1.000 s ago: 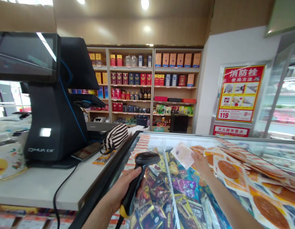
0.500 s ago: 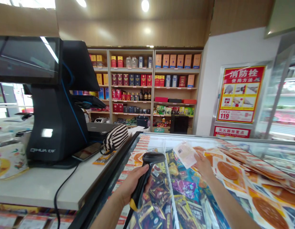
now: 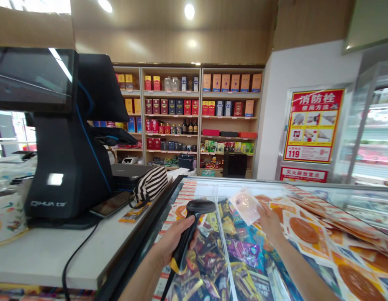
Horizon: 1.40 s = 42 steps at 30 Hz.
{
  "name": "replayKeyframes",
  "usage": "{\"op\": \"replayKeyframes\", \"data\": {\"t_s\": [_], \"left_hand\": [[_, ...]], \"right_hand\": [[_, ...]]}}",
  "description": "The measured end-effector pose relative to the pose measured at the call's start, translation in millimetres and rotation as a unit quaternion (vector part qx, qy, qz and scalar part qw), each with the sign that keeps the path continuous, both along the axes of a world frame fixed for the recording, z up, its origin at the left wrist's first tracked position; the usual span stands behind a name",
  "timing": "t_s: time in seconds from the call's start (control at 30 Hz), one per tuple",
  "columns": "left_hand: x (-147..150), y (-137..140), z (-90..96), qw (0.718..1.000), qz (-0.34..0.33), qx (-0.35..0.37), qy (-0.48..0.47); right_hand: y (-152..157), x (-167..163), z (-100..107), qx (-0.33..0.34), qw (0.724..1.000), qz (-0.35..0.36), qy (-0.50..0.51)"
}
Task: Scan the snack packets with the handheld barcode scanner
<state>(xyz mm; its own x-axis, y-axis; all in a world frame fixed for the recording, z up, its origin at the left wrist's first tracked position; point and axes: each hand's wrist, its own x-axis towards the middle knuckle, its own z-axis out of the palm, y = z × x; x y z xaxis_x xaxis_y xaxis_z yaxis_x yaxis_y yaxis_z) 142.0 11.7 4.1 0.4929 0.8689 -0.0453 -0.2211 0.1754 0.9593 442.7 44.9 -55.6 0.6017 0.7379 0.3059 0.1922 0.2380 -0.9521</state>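
Shelves (image 3: 171, 106) are lining the wall beyond a freezer (image 3: 237, 179), whose left edge is running alongside a counter (image 3: 39, 255). 2 things are already being held: the left hand (image 3: 176, 240) is curling its fingers round a scanner (image 3: 188, 234); the right hand (image 3: 271, 219) is pinching a packet (image 3: 244, 206) toward the freezer's far edge. Whether scanning is still pending, I cannot tell. Open air is separating scanner and packet; the counter is bounding room leftward.

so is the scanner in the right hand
No, the left hand grips the black scanner, while the right hand holds a pale packet.
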Motion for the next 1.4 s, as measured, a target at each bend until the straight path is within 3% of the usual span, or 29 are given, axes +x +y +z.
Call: {"op": "replayKeyframes", "data": {"t_s": [0.37,0.6,0.7,0.8,0.97,1.13,1.27,1.4], "left_hand": [[-7,1,2.3,0.998,-0.052,-0.020,-0.007],[-29,8,7.7,0.998,0.060,0.008,0.032],[-43,9,8.0,0.995,0.095,-0.007,0.032],[-58,7,10.4,0.992,0.119,-0.020,0.020],[-79,-2,16.7,0.988,0.146,-0.040,-0.003],[-84,-12,20.8,0.985,0.169,-0.041,-0.008],[-78,-14,20.2,0.988,0.145,-0.056,0.006],[-66,-9,14.5,0.992,0.119,-0.033,0.023]], "right_hand": [[-3,-3,2,-0.040,0.989,-0.050,-0.135],[6,-35,-1,-0.055,0.915,-0.137,-0.375],[13,-65,-5,-0.075,0.895,-0.099,-0.429],[17,-102,-4,-0.090,0.883,-0.016,-0.461],[24,-158,2,-0.028,0.872,0.099,-0.479],[37,-189,-8,-0.026,0.859,0.133,-0.493],[37,-182,-9,-0.050,0.853,0.110,-0.508],[23,-131,2,-0.106,0.825,0.040,-0.553]]}}
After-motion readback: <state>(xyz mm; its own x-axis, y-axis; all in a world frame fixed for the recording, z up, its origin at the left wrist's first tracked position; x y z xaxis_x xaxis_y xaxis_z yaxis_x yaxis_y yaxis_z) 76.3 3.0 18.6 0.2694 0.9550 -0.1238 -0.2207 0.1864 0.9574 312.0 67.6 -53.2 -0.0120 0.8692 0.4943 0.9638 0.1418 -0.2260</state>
